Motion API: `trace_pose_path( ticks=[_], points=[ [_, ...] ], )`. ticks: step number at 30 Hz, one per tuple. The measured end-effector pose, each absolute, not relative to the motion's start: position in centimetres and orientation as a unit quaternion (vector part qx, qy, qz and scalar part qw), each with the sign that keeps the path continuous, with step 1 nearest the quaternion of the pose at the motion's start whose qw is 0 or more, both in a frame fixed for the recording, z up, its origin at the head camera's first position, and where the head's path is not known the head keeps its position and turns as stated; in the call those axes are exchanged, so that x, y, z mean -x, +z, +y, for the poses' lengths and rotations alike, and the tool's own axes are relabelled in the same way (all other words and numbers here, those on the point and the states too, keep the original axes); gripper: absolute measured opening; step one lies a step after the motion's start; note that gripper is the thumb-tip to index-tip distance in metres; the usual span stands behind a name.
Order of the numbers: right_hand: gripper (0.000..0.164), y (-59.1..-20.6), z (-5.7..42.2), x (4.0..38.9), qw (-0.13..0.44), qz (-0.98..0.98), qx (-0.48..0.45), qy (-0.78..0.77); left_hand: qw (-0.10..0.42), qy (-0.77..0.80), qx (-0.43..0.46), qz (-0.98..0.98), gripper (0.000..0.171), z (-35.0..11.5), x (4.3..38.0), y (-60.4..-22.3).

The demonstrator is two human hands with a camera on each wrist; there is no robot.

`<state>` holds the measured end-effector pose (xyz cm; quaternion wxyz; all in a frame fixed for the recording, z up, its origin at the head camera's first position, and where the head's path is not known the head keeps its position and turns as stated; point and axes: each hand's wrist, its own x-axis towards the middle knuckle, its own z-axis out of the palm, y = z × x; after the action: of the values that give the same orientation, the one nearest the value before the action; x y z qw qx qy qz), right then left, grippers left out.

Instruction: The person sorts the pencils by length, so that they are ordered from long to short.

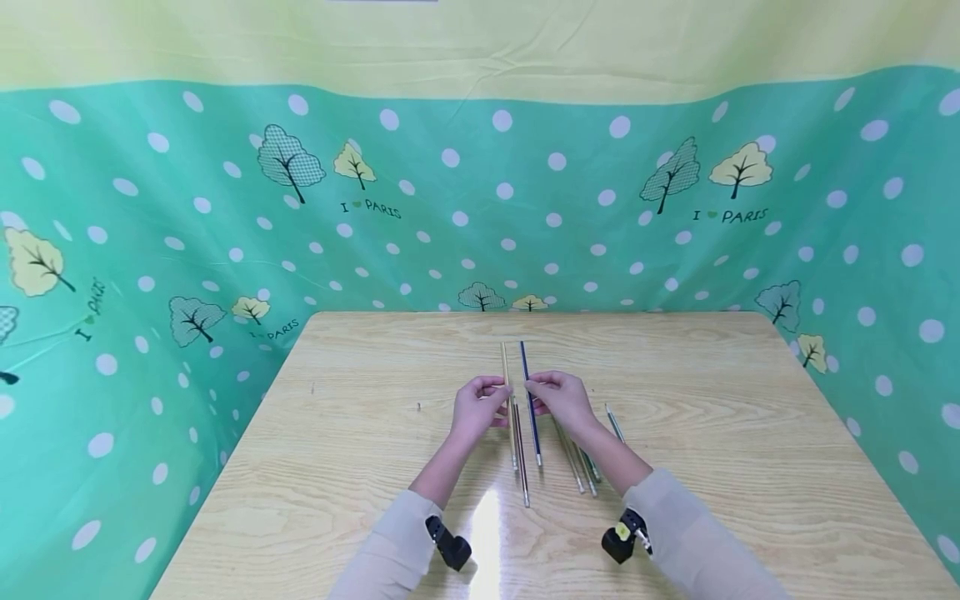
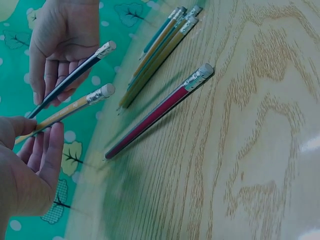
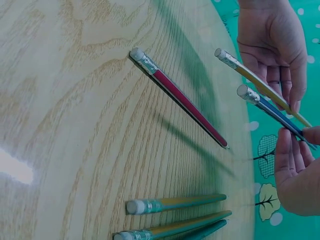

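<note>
Between table edges [image 1: 390, 317], hands [image 1: 476, 408] [image 1: 564, 404] hold pencils [image 2: 72, 108] [image 1: 533, 421] apart

You've got a pale wood-grain tabletop [image 1: 712, 375]. Red-and-black pencil [image 1: 522, 467] lies about midway between its left and right edges, eraser toward you. Yellow and green pencils [image 1: 569, 457] bunched just right of that, erasers toward you too. Another green pencil [image 1: 615, 423] sits farther toward the right edge, partly hidden. Tiny speck [image 1: 418, 407] left of middle, too small to ID.
</note>
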<state>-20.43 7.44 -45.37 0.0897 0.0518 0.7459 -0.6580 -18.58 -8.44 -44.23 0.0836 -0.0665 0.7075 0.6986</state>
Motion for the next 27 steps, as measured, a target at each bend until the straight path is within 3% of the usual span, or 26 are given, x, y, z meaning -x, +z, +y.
trace_pose_path(
  ticks=[13,27],
  points=[
    [0.027,-45.6,7.1,20.3,0.092,0.747,-0.064,-0.655,0.080,0.700,0.066,0.706,0.037,-8.4,19.8,-47.0],
    [0.027,-45.8,7.5,20.5,0.089,0.745,-0.064,-0.658,0.067,0.686,0.072,0.721,0.037,-8.6,19.9,-47.4]
  ],
)
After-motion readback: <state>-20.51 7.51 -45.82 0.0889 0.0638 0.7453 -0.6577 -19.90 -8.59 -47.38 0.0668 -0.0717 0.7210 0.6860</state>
